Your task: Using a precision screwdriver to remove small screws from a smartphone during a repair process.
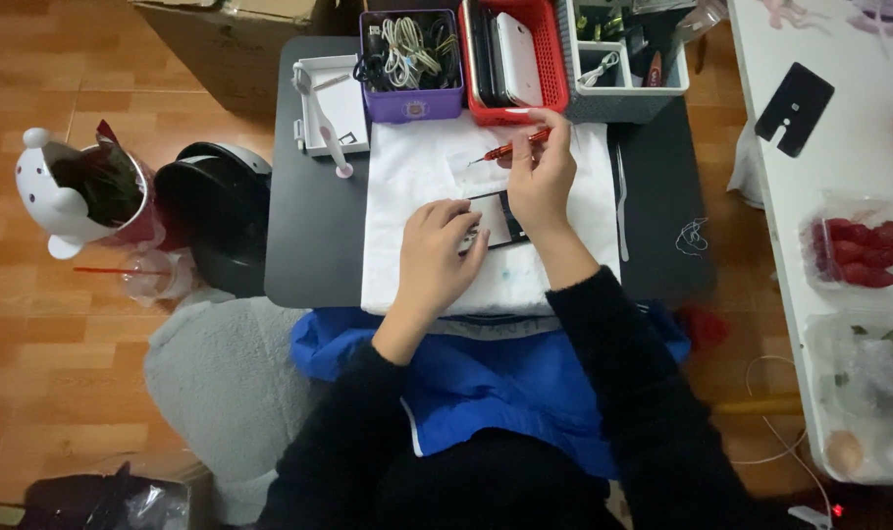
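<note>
A brown cardboard box (233, 29) stands on the floor at the top left, behind the dark surface (299, 245). On the white surface (810, 196) at the right lie clear plastic punnets: one (859, 250) holds red berries, and another (864, 393) below it is mostly hidden by its own glare. A small dark screen (496, 218) lies flat on the white cloth (407, 177), partly under the hands (437, 260).

Open cloth (407, 186) L of hands; purple basket (412, 98), red basket (540, 98), grey bin (623, 98) block far edge.
</note>
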